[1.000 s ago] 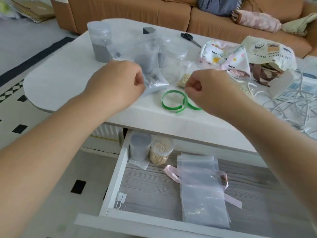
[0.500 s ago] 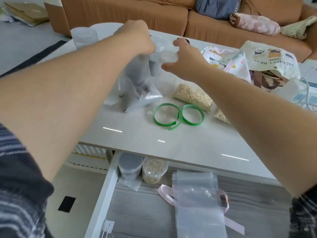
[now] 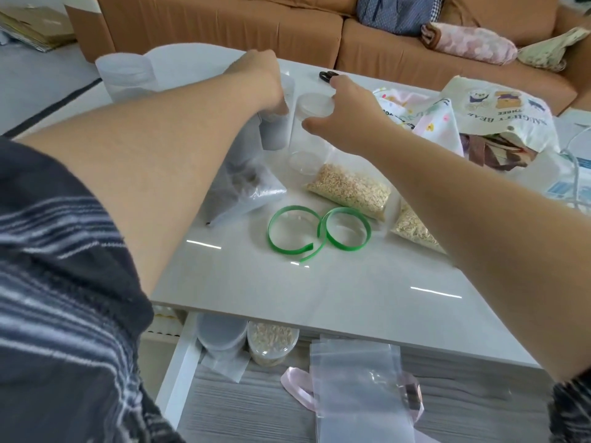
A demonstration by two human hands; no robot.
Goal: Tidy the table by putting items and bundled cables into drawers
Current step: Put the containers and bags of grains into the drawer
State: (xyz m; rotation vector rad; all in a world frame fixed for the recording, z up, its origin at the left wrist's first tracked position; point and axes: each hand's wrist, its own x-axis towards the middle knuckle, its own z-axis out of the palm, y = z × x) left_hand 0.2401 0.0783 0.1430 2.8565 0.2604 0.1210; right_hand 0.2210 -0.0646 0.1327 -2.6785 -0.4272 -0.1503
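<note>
While the left hand (image 3: 267, 81) grips one jar (image 3: 275, 129), right fingers (image 3: 335, 83) cup another's lid (image 3: 315, 105).

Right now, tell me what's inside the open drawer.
The drawer holds a grey-filled jar, a jar of oats, clear zip bags and a pink ribbon partly beneath them. Its back lies hidden under the tabletop.

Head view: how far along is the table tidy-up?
Early. Done: two jars and empty zip bags lie in the open drawer. In hand: the left hand and right hand each reach a clear jar. Left: oat bags, green bands, grey bag, scissors, cloth bags, cables.
</note>
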